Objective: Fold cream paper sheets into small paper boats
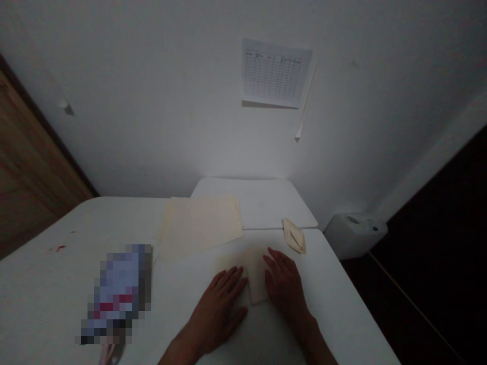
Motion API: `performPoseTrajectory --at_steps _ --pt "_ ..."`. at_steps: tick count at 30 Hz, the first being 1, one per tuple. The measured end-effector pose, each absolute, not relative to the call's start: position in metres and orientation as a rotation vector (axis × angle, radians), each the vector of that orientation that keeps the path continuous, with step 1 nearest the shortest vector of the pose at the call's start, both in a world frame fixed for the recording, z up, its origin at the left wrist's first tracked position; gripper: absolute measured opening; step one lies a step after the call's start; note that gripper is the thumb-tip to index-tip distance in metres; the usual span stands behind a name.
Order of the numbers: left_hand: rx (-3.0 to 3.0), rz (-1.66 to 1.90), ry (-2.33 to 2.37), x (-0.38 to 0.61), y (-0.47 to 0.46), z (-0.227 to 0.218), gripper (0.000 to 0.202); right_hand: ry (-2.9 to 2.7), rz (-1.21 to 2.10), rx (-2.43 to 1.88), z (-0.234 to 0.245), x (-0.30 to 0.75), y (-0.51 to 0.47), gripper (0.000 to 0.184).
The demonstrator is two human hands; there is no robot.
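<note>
A thin cream sheet point(257, 276) lies on the white table in front of me, its right part folded over. My left hand point(224, 296) rests flat on the sheet's left part, fingers stretched out and thumb apart. On the folded part's right edge lies my right hand point(283, 279), its fingers slightly bent and apart. Neither hand grips anything visible. Just beyond the right hand is a small folded cream piece point(294, 236), shaped like a pointed packet. A stack or large sheet of the same cream material point(201, 223) lies farther back on the left.
A blurred-out bluish packet point(117, 289) lies on the left of the table point(178, 289). Behind is a wall with a printed chart point(274, 73). A white plastic container point(352, 233) stands beyond the table's right edge. A wooden panel point(30, 147) is at far left.
</note>
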State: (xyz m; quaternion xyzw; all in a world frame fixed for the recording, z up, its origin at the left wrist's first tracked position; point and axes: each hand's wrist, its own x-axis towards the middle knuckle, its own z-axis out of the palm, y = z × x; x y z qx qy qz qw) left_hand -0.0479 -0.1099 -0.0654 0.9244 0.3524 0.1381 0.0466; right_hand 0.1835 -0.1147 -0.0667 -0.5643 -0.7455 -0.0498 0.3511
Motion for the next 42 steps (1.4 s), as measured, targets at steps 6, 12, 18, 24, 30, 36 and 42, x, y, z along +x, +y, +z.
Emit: performPoseTrajectory --at_steps 6,12,18,24,30,36,42 --pt "2.813 0.462 1.091 -0.048 -0.110 -0.066 0.054 -2.192 -0.065 -1.369 -0.061 0.169 -0.120 0.024" --pt "2.882 0.467 1.003 -0.046 -0.110 -0.057 0.038 -2.200 0.036 -1.426 -0.059 0.173 -0.124 0.019" --pt "2.981 0.438 0.951 -0.048 -0.112 -0.049 0.027 -2.163 0.061 -1.452 -0.064 0.172 -0.124 0.020" --pt "3.116 0.516 0.884 -0.066 -0.117 -0.057 0.024 -2.144 0.066 -1.438 -0.066 0.173 -0.124 0.018" --pt "3.171 0.561 0.873 -0.081 -0.124 -0.058 0.026 -2.116 0.160 -1.395 -0.059 0.169 -0.125 0.012" --pt "3.092 0.519 0.903 -0.082 -0.125 -0.057 0.028 -2.060 0.358 -1.358 -0.055 0.172 -0.133 0.017" --pt "2.881 0.586 0.938 -0.093 -0.123 -0.057 0.034 -2.040 0.455 -1.363 -0.055 0.176 -0.137 0.027"
